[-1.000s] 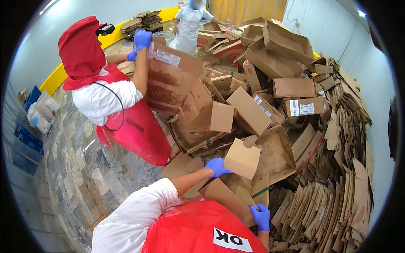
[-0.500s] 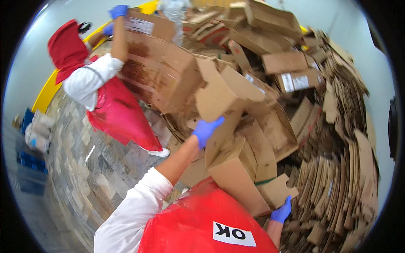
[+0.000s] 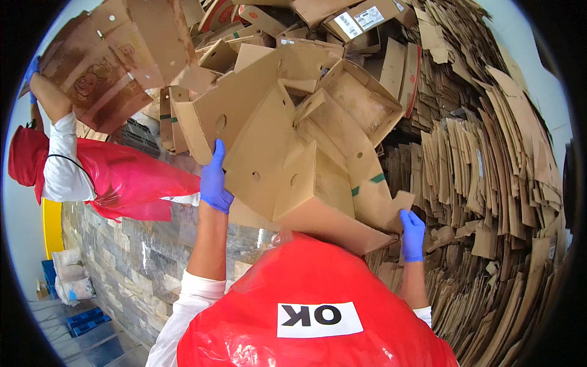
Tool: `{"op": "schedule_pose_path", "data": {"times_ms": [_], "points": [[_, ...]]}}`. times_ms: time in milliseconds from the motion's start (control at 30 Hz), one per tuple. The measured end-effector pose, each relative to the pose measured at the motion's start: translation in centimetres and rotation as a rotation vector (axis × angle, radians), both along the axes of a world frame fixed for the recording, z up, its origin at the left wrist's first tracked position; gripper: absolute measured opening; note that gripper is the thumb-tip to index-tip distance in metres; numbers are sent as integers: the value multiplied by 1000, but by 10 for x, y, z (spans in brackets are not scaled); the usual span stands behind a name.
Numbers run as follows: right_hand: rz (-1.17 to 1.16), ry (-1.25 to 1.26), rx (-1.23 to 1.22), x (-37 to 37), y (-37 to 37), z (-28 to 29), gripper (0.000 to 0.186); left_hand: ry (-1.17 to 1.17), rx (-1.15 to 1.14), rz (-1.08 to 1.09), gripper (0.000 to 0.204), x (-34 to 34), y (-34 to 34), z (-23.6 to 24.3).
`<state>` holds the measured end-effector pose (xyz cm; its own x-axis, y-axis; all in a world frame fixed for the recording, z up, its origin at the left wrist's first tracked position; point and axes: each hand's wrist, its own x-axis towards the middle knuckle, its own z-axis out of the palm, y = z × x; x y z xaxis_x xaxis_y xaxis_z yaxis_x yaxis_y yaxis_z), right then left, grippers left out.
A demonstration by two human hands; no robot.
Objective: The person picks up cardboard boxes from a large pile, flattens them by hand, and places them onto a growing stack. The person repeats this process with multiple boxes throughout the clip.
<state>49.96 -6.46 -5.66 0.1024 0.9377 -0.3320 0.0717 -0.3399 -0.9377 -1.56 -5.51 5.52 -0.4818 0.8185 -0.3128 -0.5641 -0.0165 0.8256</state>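
Observation:
A large, partly unfolded cardboard box (image 3: 257, 137) spreads out in front of my red apron, its flaps splayed and several round holes in its panels. My left hand (image 3: 215, 183), in a blue glove, is closed on the box's left edge, with the thumb pointing up along the panel. At the box's right end my right hand (image 3: 413, 235), also gloved in blue, pinches a small flap (image 3: 400, 202). The fingertips behind the cardboard are hidden. Green tape (image 3: 377, 178) sticks to a right-hand panel.
A co-worker in a red apron (image 3: 122, 174) at the left holds up a big stained cardboard sheet (image 3: 107, 61). Loose boxes (image 3: 367, 21) pile up at the far side. Flattened cardboard stacks (image 3: 465, 165) line the right. Blue pallets (image 3: 85, 321) lie low at the left.
My view has turned, and the box has opened wider, with my hands farther apart. My left hand now grips a left edge. The co-worker's cardboard is now a raised, flat sheet.

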Motion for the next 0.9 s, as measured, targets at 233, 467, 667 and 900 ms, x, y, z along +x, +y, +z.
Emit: {"op": "schedule_pose_path", "data": {"times_ms": [233, 467, 667, 900], "points": [[414, -117, -78, -19, -1, -3, 23, 159, 89, 94, 61, 22, 2, 0], [-291, 212, 244, 13, 29, 20, 32, 68, 31, 98, 59, -23, -12, -2], [-402, 344, 371, 22, 57, 78, 45, 73, 123, 216, 64, -5, -8, -24], [-587, 789, 516, 122, 97, 153, 66, 388, -2, 256, 61, -44, -16, -51]]}}
